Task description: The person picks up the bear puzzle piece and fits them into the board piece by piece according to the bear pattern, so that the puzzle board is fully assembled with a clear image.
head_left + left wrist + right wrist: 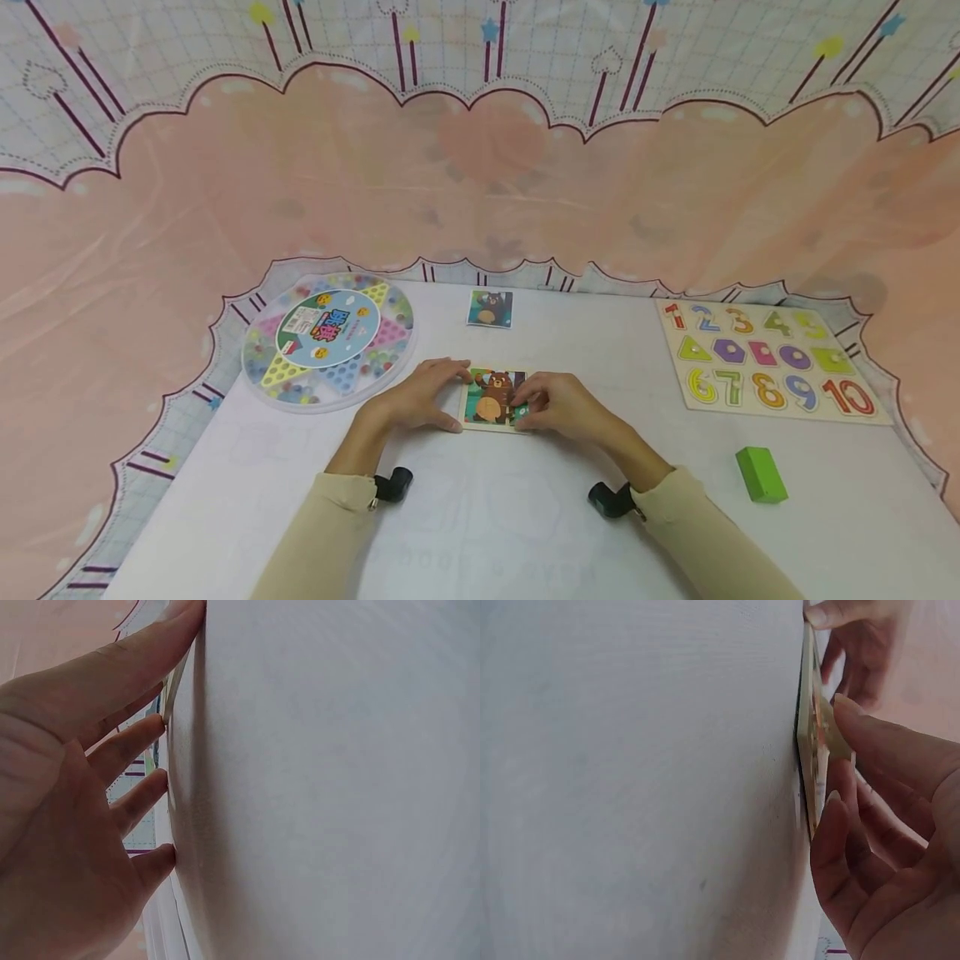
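A small bear jigsaw puzzle in a wooden tray (pixel 482 405) lies at the middle of the white table. My left hand (pixel 422 395) rests at the tray's left edge, thumb at the near corner and fingers spread towards the far one. In the left wrist view the fingers of the left hand (pixel 90 802) look fairly straight, their tips at the table. My right hand (pixel 562 406) pinches a puzzle piece (pixel 838 739) between thumb and fingers. That piece is tilted over the tray's right part, and the fingers partly cover it.
Behind the tray lies a bear picture card (pixel 491 309). A round marble board game (pixel 330 342) is at the left. A wooden number board (pixel 772 358) sits at the right, with a green block (pixel 762 475) in front of it.
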A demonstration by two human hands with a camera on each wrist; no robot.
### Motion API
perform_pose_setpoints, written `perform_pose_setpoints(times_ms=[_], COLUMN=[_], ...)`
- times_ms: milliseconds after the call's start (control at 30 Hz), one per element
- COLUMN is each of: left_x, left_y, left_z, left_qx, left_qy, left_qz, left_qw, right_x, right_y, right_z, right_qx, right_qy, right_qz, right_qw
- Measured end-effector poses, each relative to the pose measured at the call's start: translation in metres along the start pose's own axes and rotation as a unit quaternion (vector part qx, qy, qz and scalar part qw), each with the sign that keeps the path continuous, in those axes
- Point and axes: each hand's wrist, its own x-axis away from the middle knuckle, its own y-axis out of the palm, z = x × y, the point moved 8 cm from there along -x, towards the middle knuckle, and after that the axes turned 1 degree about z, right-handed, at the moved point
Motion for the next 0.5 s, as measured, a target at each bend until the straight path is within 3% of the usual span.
perform_pose_setpoints(times_ms=[500], left_x=[-0.0013], left_y=[0.0003], left_z=[-0.0006], left_qx=[0.001], left_qy=[-0.004], left_qz=[0.0], left_qw=[1.0], right_x=[-0.0046], right_y=[0.0093], right_z=[0.0026], right_qx=[0.018], right_qy=[0.049], right_qz=[0.009], right_qw=[0.9986])
